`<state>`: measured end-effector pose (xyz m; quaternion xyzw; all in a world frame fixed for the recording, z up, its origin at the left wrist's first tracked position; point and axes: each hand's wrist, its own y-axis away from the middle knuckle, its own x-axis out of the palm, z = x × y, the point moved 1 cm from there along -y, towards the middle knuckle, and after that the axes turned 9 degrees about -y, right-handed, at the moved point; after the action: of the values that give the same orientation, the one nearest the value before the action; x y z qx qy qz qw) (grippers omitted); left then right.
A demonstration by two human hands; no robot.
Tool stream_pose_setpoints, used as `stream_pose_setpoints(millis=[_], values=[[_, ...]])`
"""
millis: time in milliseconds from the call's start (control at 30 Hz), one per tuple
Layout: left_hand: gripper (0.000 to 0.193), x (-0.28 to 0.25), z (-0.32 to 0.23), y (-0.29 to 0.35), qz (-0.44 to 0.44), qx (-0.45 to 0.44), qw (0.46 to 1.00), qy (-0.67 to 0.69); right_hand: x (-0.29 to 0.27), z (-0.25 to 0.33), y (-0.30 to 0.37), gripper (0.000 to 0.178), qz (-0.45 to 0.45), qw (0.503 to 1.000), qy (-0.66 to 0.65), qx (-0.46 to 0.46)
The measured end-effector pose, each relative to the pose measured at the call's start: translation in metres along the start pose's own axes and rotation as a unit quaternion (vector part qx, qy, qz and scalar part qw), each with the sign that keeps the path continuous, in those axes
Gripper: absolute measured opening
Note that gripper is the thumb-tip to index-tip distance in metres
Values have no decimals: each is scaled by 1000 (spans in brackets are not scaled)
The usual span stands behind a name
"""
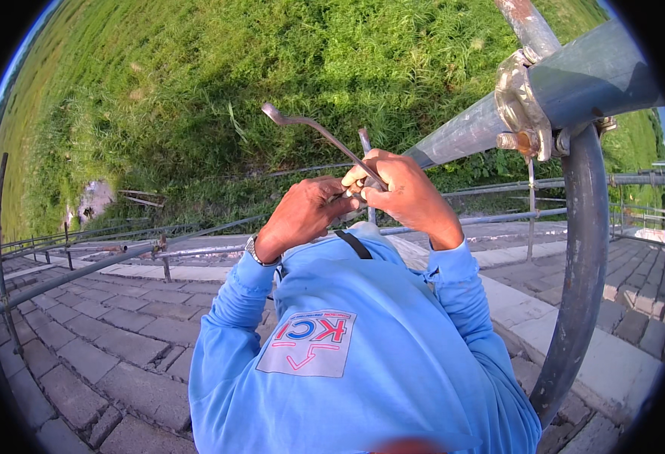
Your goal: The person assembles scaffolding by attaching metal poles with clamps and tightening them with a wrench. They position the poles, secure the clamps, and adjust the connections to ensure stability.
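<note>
In front of my chest, both hands meet with their fingertips close together. My right hand (pixel 412 193) is closed on a bent metal wrench (pixel 321 132); its long curved shank sticks out to the upper left and ends in a thicker knob. My left hand (pixel 302 212), with a silver watch on the wrist, pinches at a small part between the two hands. Fingers cover most of that part, so I cannot make out what it is. A thin upright pipe (pixel 365 141) stands right behind my fingers.
A thick scaffold tube (pixel 597 76) slants in at the right, with a rusty clamp (pixel 520 102) joining it to other pipes. A dark curved-looking post (pixel 578 280) drops beside my right arm. Grey paving blocks (pixel 105 333), thin rails (pixel 82 281) and green grass (pixel 196 83) lie below.
</note>
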<state>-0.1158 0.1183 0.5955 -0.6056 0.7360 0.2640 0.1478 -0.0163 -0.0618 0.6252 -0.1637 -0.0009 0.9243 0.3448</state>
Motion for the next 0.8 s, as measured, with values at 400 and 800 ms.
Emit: stream_pose_setpoints(millis=[400, 800], values=[[32, 5, 1, -6, -3, -27, 999, 19, -1, -5, -4, 28, 19, 994, 99, -50], [31, -6, 5, -8, -18, 1, 999, 29, -3, -7, -11, 32, 33, 994, 98, 38]])
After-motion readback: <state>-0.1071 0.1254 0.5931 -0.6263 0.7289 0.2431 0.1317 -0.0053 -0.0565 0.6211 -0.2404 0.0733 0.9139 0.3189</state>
